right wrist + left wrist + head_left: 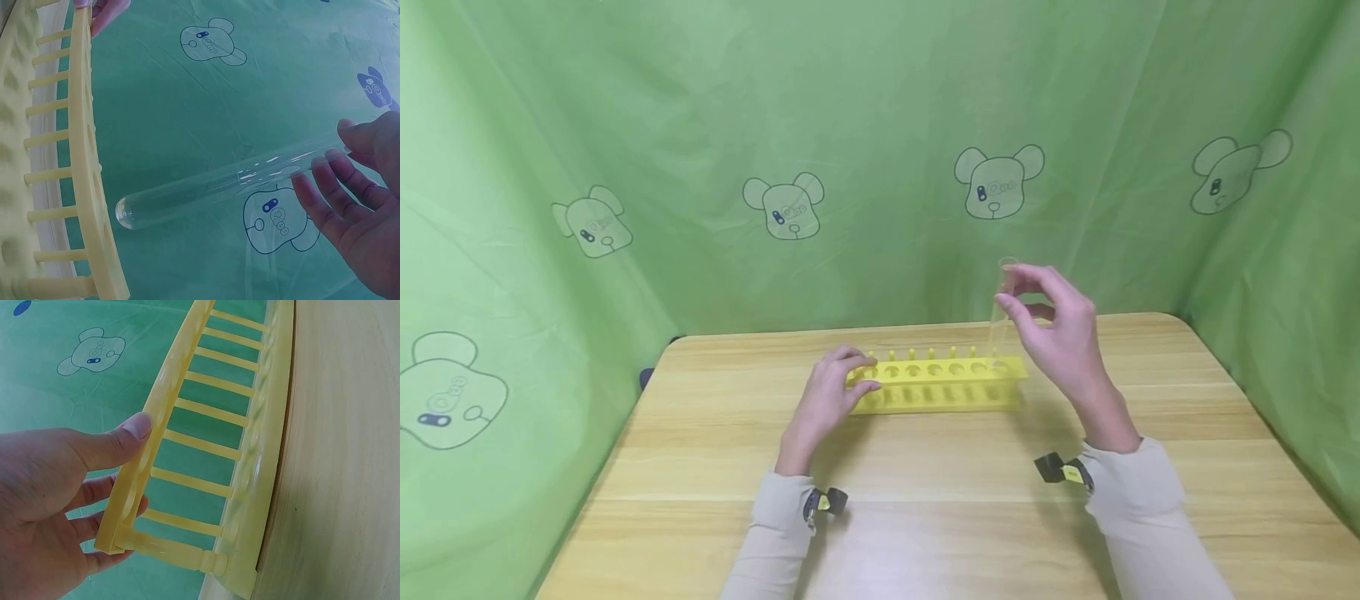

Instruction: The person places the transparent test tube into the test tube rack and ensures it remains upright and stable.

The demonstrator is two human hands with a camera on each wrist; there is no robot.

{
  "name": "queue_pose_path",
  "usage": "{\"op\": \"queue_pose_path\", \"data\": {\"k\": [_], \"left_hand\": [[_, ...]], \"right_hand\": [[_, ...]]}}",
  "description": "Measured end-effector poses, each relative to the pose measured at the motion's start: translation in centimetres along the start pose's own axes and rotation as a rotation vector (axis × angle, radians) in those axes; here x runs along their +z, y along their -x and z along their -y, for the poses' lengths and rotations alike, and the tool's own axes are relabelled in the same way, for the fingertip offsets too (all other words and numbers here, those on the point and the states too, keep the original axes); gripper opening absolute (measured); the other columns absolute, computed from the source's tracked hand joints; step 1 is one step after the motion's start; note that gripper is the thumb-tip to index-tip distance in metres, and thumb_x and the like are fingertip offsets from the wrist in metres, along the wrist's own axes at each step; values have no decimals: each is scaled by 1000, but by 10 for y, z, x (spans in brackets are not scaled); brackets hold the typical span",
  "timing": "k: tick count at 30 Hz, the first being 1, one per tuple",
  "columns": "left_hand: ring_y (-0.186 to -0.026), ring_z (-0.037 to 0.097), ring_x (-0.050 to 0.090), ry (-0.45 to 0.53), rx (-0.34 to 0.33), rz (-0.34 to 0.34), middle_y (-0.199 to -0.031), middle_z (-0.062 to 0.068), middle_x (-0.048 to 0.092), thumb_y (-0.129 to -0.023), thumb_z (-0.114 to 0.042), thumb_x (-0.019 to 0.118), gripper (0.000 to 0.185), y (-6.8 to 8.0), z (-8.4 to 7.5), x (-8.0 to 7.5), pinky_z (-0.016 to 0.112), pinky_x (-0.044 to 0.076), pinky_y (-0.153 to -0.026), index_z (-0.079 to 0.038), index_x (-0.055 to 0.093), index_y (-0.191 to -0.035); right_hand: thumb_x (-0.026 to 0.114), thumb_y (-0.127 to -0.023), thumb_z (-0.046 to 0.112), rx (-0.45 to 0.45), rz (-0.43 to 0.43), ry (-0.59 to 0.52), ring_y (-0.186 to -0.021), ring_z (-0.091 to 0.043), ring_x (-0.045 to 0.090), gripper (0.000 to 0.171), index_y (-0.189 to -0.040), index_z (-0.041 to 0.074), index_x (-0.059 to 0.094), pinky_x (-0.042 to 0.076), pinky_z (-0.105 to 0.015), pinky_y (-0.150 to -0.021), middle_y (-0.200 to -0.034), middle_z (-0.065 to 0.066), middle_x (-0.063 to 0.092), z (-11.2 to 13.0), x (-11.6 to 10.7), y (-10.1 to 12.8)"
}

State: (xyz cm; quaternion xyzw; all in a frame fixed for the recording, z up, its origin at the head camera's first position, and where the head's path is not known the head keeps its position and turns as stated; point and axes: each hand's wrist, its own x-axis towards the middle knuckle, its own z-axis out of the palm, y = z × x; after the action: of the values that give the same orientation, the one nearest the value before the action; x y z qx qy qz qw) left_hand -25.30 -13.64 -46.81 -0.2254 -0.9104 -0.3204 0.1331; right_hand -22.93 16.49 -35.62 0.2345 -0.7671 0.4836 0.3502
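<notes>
pale cloth sleeves (1150, 512) nearest, transparent round-bottomed tube (999, 329) above yellow plastic rack (936, 408)

both sleeves come from the near side of the light wood-grain table (925, 533), and each wrist carries one small black device (1051, 468) with yellow label. the left hand (829, 387) holds the left end of the rack: its thumb (119, 444) lies on the near edge of the top plate (925, 381), other fingers (90, 492) go to the far side, so the grip is closed on this plate. the right hand (1063, 329) pinches the tube near its upper end; the grip is narrow, only as wide as the tube. this tube is almost upright, a little tilted, over the right end of the rack. in the right wrist view its rounded bottom (127, 212) is near the top plate, with a gap between. the rack stands near the far edge of the table, with its long side along this edge. around the far edge and both side edges hangs a green cloth curtain (880, 100) with bear heads (1000, 190) drawn in dark lines.
</notes>
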Motion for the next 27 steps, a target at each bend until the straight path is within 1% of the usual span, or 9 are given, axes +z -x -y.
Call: {"op": "queue_pose_path", "data": {"k": [2, 6, 9, 18, 22, 27], "left_hand": [[-112, 28, 64, -2, -3, 3, -119, 10, 68, -85, -19, 84, 38, 0, 0, 0, 40, 51, -104, -5, 74, -119], [-113, 27, 64, -11, -4, 7, -120, 10, 68, -86, -21, 83, 38, 0, -1, 0, 39, 51, -104, -5, 74, -119], [-113, 27, 64, -15, -2, 9, -120, 10, 68, -86, -21, 83, 38, 0, -1, -1, 39, 52, -104, -5, 73, -120], [-112, 26, 64, -21, -4, 12, -119, 9, 68, -85, -21, 84, 39, 0, -2, -1, 39, 52, -103, -5, 74, -119], [-112, 26, 64, -30, -5, 11, -119, 9, 68, -85, -22, 83, 38, 0, -1, -1, 39, 52, -103, -6, 74, -119], [-113, 26, 64, -31, -9, 14, -119, 9, 68, -86, -22, 83, 38, 0, -1, 0, 39, 51, -104, -6, 74, -119]], "right_hand": [[72, -87, -15, 3, 0, 4, -95, -7, 64, 37, -122, -7, 66, 57, -13, -76, -102, -18, 69, -5, 1, 0], [74, -87, -14, 7, 4, 9, -96, -9, 64, 39, -123, -4, 67, 57, -14, -76, -104, -15, 69, -22, 3, 1], [74, -87, -12, 6, 8, 1, -97, -8, 64, 40, -125, -1, 67, 57, -14, -76, -104, -13, 70, -26, 4, 2], [75, -87, -11, 11, 14, -8, -98, -7, 64, 41, -125, -2, 67, 57, -13, -77, -105, -11, 69, -26, 7, 3], [74, -87, -12, 14, 16, -9, -97, -7, 64, 40, -125, -3, 66, 57, -13, -77, -105, -13, 69, -23, 9, 2], [73, -87, -14, 14, 17, -15, -96, -12, 64, 39, -124, -6, 65, 57, -14, -77, -105, -17, 69, -14, 11, 1]]}}
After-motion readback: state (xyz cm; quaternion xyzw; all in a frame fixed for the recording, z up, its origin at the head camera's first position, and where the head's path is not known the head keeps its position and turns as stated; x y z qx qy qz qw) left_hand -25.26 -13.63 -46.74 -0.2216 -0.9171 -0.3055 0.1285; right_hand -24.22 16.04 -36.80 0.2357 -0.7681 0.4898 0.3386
